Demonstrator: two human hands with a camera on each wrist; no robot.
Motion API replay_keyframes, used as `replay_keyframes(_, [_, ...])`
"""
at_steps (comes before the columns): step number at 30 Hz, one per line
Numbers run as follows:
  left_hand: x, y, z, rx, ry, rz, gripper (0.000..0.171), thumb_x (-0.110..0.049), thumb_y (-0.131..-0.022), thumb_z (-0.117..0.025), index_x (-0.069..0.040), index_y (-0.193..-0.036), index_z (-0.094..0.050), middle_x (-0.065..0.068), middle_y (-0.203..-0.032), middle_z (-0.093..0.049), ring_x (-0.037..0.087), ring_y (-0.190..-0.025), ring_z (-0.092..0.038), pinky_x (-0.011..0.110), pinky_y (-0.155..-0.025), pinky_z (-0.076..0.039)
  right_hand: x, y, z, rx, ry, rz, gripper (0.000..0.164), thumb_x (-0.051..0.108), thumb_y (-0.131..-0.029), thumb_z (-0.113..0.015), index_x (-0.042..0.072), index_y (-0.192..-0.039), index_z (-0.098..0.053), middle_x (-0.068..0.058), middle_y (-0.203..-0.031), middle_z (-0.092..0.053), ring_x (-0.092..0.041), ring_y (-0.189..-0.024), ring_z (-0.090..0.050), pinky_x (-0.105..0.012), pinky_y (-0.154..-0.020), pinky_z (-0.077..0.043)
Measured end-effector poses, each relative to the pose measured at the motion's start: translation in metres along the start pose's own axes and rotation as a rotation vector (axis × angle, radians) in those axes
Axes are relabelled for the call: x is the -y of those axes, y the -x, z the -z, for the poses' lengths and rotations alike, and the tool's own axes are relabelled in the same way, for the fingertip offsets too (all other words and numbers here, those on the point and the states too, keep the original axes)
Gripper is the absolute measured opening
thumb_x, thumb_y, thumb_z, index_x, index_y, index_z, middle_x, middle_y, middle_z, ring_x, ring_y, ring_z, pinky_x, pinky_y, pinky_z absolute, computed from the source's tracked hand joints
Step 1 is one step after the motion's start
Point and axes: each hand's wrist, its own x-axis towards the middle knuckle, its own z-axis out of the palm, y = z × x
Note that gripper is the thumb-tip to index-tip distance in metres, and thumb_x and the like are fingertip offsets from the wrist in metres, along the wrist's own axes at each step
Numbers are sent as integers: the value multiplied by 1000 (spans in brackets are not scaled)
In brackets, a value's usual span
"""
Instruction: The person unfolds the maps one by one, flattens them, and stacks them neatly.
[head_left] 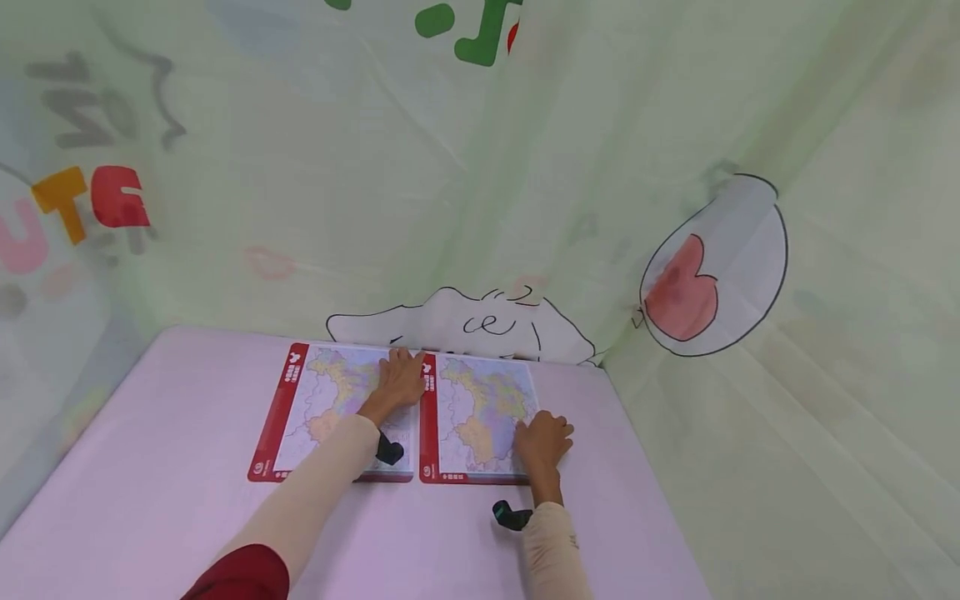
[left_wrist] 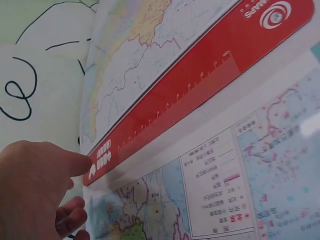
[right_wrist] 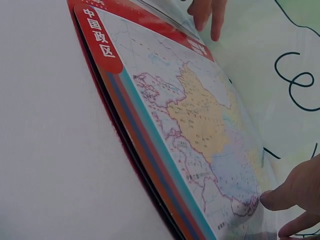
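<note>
Two printed maps lie side by side on the pale table (head_left: 165, 433): a left map (head_left: 318, 408) and a right map (head_left: 476, 417), each with a red strip down its left side. My left hand (head_left: 401, 379) is at the far edge where they meet. In the left wrist view its thumb (left_wrist: 77, 162) touches the corner of the right map's red strip (left_wrist: 165, 100), other fingers loosely bent. My right hand (head_left: 543, 442) rests at the right map's right edge, its thumb (right_wrist: 275, 199) against the map. Coloured bands (right_wrist: 150, 165) line that map's near edge.
A pale curtain (head_left: 300, 167) with printed drawings and letters hangs behind the table and along the right side. Dark devices (head_left: 512, 517) sit at both wrists. The table surface extends left of the maps and toward the near side.
</note>
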Motion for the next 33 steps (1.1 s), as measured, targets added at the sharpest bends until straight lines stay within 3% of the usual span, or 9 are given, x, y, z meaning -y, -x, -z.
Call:
replay_keyframes(6, [4,-8,-3,73,78,75,67,-20,-105,-60,-5,-168,-41,32,-149,-46,48,-141,-36,65,-117,-35,0,5,-1,-1,-34,3,40,18,-96,-75,-18,-111,-69,-40,-116,-61,-55,-119,-51,-68,-99,-44])
replay_keyframes(9, [3,-9,-5,104,72,91,69,-21,-105,-60,-5,-168,-39,32,-151,-44,48,-143,-34,65,-119,-34,-2,6,-4,3,-35,-1,38,18,-96,-75,-17,-108,-70,-39,-115,-61,-55,-117,-51,-68,-97,-43])
replay_keyframes(16, [4,-22,-13,65,3,73,51,-17,-104,-59,-2,-152,-57,31,-139,-50,47,-136,-39,65,-112,-38,2,6,-3,-6,-41,-4,36,18,-97,-75,-17,-106,-70,-39,-116,-61,-55,-117,-54,-68,-97,-45])
replay_keyframes(21, [6,-28,-15,63,-22,111,47,-15,-100,-61,1,-145,-60,29,-138,-48,46,-138,-36,64,-112,-37,7,7,3,-9,-59,-17,37,17,-96,-76,-17,-108,-70,-38,-114,-62,-54,-116,-54,-67,-96,-45])
replay_keyframes(33, [2,-28,-5,42,99,127,46,-15,-100,-62,-3,-145,-66,30,-137,-57,47,-136,-40,64,-115,-36,4,6,5,-14,-74,-34,40,15,-94,-78,-19,-112,-70,-36,-111,-62,-50,-112,-54,-63,-93,-49])
